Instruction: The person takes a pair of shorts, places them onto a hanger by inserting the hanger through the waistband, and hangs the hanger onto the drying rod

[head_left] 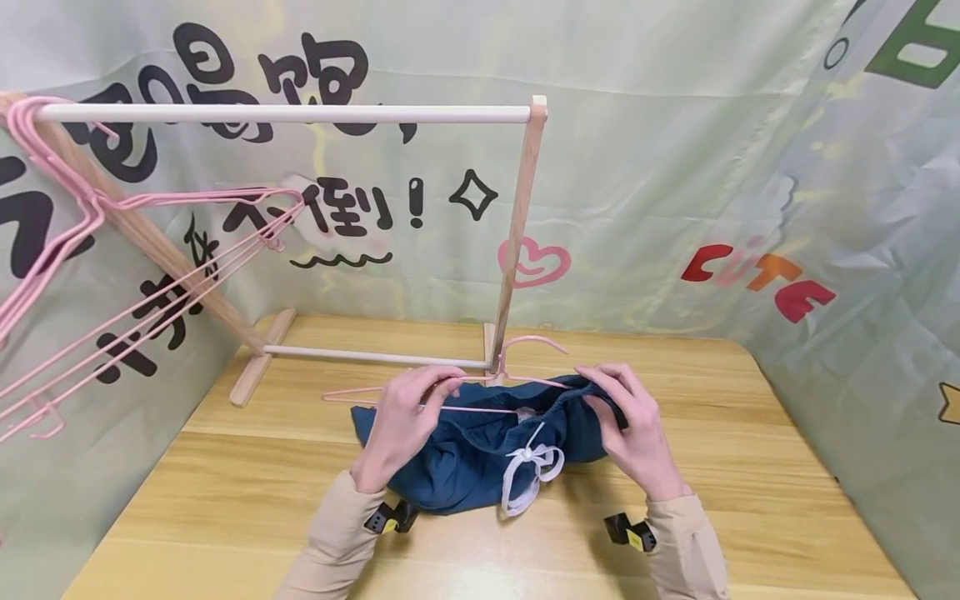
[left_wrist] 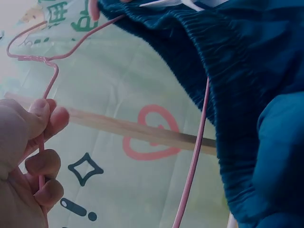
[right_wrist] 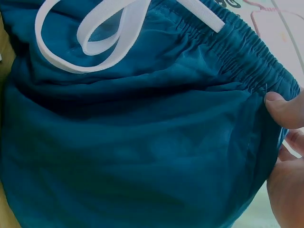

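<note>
Left hand [head_left: 408,412] pinches the hanger [head_left: 480,409], probably to steady it; right hand [head_left: 633,421] pinches the shorts [head_left: 457,471], seemingly so the waistband [right_wrist: 251,52] gapes round 1 end. Shorts are bunched on the table [head_left: 202,500] tbh.

Left hand [left_wrist: 16,137] gripping pink hanger [left_wrist: 80,43] by one shoulder, curled fingers round wire; hook and twisted neck jutting past thumb. Other shoulder reaching gathered waistband of blue garment [left_wrist: 280,57], white drawstring [left_wrist: 192,4] above; lower bar passing into waist opening. Right hand's fingers [left_wrist: 94,10] at garment's edge. Behind, wooden post [left_wrist: 107,122] crossing pink heart printed on pale cloth backdrop [left_wrist: 109,85]; star outline, exclamation mark nearby.
</note>
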{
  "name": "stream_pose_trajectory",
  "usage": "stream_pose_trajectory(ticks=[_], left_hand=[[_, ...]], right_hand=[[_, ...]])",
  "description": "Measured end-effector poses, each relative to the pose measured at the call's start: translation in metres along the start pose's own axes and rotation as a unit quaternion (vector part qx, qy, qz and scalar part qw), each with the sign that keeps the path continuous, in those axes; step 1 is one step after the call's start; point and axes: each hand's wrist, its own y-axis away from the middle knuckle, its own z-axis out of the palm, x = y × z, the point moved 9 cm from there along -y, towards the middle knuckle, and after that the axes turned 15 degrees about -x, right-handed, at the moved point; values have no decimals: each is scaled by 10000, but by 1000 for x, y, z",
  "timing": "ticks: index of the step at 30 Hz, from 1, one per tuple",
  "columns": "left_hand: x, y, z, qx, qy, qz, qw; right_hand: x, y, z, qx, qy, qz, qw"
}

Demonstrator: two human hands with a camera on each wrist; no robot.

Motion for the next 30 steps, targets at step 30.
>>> stream_pose_trajectory(ticks=[30], left_hand=[[26, -2, 31, -511, 62, 539, 9972]], right_hand=[[-10, -3, 20, -248, -93, -226, 9994]])
